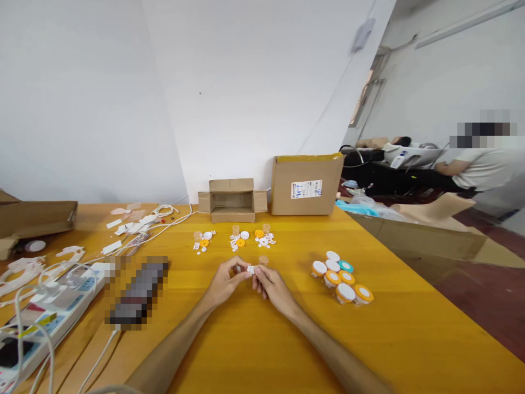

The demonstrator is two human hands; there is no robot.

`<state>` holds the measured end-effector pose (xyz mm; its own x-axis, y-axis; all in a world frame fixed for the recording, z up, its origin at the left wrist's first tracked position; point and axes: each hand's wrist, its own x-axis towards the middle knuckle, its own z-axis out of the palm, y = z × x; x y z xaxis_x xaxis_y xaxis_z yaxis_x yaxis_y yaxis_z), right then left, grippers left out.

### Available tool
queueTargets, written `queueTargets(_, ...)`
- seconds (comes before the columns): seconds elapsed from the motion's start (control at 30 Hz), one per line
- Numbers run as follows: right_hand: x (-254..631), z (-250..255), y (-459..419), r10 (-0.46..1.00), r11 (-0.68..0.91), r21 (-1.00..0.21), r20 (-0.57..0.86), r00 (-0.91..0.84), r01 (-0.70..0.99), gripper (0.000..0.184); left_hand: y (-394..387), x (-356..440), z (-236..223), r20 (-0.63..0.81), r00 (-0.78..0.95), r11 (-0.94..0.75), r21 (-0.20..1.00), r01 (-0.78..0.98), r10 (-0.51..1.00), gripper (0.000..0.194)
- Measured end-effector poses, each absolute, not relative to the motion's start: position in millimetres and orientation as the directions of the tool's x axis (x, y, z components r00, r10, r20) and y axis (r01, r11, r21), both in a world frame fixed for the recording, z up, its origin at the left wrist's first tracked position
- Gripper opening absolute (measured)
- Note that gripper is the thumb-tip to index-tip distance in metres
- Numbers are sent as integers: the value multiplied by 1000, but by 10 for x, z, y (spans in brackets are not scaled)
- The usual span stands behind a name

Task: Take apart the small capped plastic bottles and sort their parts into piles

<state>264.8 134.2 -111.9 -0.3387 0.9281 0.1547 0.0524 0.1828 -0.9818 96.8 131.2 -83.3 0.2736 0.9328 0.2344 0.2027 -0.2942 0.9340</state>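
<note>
Over the middle of the table, my left hand [226, 280] and my right hand [270, 284] meet at a small white plastic part [250, 269]. Thumb and fingers of both hands pinch it from either side. Just beyond my right hand stands a small clear cup [263, 260], partly covered by the fingers. Farther back lie three clusters of parts: small white pieces, an orange ring [240, 243], a white ring [207, 236] and clear cups [235, 230]. To the right sit several clear jars with orange, white or teal lids [345, 292].
An open cardboard box [232, 202] and a closed carton [307, 185] stand against the wall. A power strip [84, 284] with tangled cables and a blurred dark device [137, 293] lie on the left. A person [479, 164] sits beyond the table at right.
</note>
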Motion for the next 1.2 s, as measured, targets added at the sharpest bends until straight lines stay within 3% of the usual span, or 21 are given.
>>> queueTargets(0.63,2621,-1034,1306,948,108,-994,99,-303,12,63,1330,956,-835,289,252,-347,909,230,924,29)
queueTargets(1.0,2616,-1013,1299,971,-1,-1000,5,-238,-24,69,1347,967,-911,469,250,-531,729,431,847,18)
queueTargets(1.2,2632,-968,1285,984,12,-998,24,-178,-69,67,1321,987,-885,475,339,-578,575,579,812,15)
